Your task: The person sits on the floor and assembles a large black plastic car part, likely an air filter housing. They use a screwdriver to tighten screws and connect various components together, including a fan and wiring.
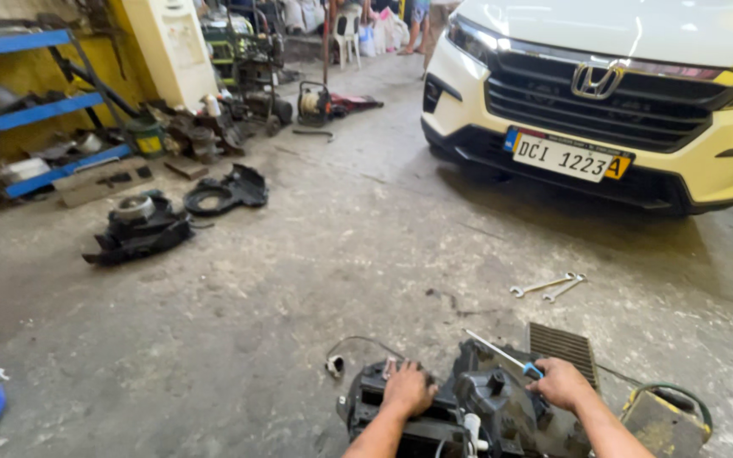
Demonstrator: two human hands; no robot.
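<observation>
While the left hand [407, 390] presses flat on the black housing [468, 416] at lower centre, the right hand's [560, 383] grip holds a screwdriver [502, 354]; disassembly seems underway, and seating the tip squarely comes next.

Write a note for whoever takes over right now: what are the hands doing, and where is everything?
Left hand: pressed flat on the black plastic housing on the floor, holding nothing.
Right hand: gripping a blue-handled screwdriver, tip pointing up and away.
Nearby: two wrenches lie on the concrete, a ribbed filter behind the housing.
Done or left: cannot tell; the housing looks still assembled.
</observation>
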